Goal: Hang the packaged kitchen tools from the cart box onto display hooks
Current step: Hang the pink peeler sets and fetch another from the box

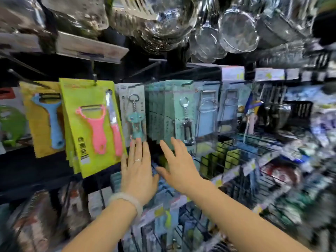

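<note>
Both your hands are flat and spread, holding nothing — left hand [138, 171] and right hand [179, 166] just under the hanging cards [160, 113], likely to steady them.

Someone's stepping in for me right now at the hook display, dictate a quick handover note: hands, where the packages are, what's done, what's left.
Left hand: open, fingers straight, fingertips at the bottom edge of the teal bottle-opener card; holds nothing.
Right hand: open, reaching toward the bottom of the green-carded stack; holds nothing.
Both those packs hang on hooks, beside the pink peeler pack and the blue peeler pack.
Done: these packs are hung.
Left: the cart box is out of view, so I cannot tell how many remain; check it, then hang the rest.
</note>
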`<state>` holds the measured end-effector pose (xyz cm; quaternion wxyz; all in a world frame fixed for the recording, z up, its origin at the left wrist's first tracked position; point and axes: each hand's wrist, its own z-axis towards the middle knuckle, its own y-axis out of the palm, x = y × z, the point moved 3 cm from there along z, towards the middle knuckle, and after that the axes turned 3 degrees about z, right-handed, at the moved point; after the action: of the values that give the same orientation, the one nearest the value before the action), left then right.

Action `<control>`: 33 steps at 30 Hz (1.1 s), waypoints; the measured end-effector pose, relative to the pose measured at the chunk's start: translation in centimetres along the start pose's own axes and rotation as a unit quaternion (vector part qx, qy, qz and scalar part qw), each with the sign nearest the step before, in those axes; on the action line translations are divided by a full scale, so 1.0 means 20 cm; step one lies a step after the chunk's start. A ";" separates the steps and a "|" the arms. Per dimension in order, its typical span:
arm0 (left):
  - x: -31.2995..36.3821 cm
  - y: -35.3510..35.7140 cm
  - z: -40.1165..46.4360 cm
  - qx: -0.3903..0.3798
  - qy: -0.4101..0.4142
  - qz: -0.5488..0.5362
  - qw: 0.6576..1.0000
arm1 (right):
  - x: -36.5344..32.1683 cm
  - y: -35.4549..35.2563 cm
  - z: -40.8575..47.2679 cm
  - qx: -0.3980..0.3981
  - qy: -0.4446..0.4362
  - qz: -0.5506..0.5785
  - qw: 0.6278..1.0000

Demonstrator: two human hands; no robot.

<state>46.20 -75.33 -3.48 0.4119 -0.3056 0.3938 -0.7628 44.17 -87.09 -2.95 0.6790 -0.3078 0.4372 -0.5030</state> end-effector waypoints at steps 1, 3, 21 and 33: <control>0.11 0.06 0.00 -0.025 0.022 -0.003 0.999 | 0.11 -0.01 -0.08 -0.004 0.025 -0.021 0.999; 0.35 0.17 0.00 -0.078 0.066 -0.021 0.995 | 0.34 -0.04 -0.24 -0.016 0.083 -0.058 0.995; 2.66 0.90 -0.35 -0.275 0.403 -0.069 0.870 | 2.17 -0.83 -1.85 -0.075 0.490 -0.197 0.846; 3.48 1.48 -0.14 -0.314 0.455 -0.063 0.831 | 3.08 -0.92 -2.11 -0.050 0.591 -0.175 0.786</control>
<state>22.55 -145.16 -20.33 0.0191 -0.0613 0.7344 -0.6756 5.23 -150.52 -22.71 0.1720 -0.0554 0.7163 -0.6740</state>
